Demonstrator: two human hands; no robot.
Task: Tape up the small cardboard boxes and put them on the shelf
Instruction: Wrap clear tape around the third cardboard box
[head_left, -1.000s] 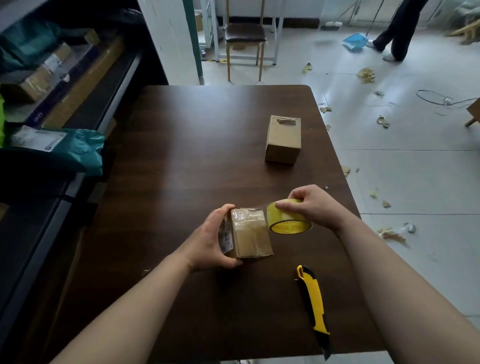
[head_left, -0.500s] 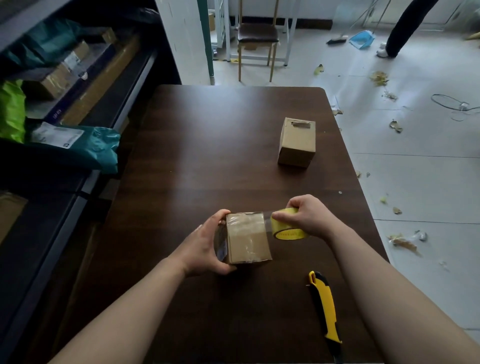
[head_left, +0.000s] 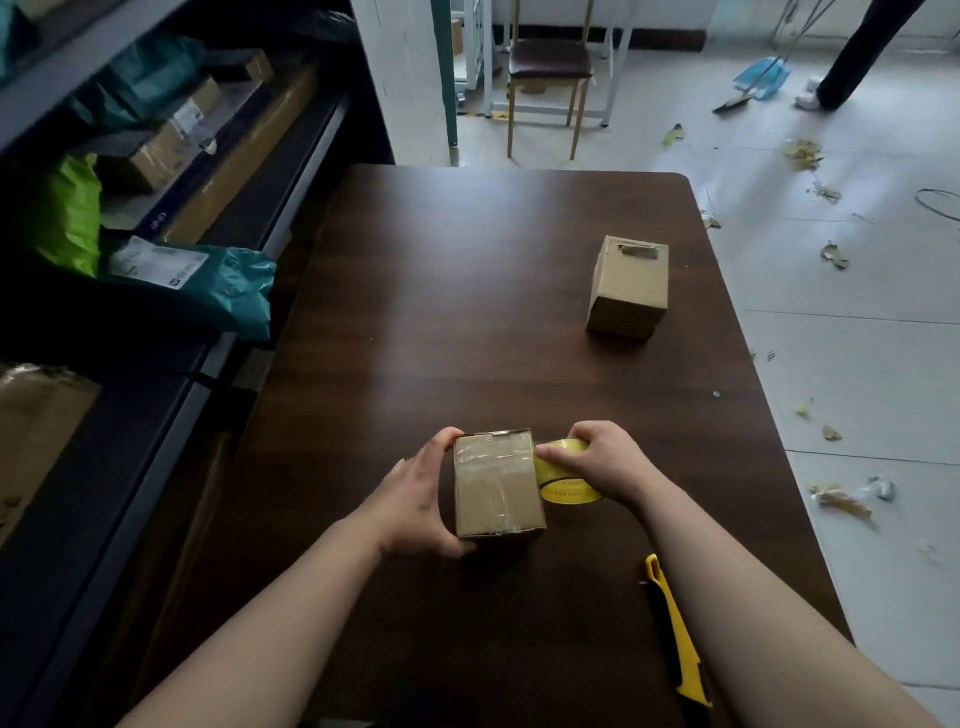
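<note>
Small box (head_left: 496, 483) at near end of counter (head_left: 467, 312) — clasped in left hand (head_left: 415, 499), fingers (head_left: 448, 435) curled round it; right hand (head_left: 608, 462) curled round tape roll (head_left: 569, 483) touching its side. Risk: wrinkled strip from roll twisting.

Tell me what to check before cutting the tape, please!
1. Left hand grips the near box: ok.
2. Right hand holds the tape roll against the box's right side: ok.
3. Tape covers the box's top: ok.
4. Yellow knife lies on the table by the right arm: ok.
5. Knife blade tucked in: cannot tell.
6. Far box taped: cannot tell.
</note>
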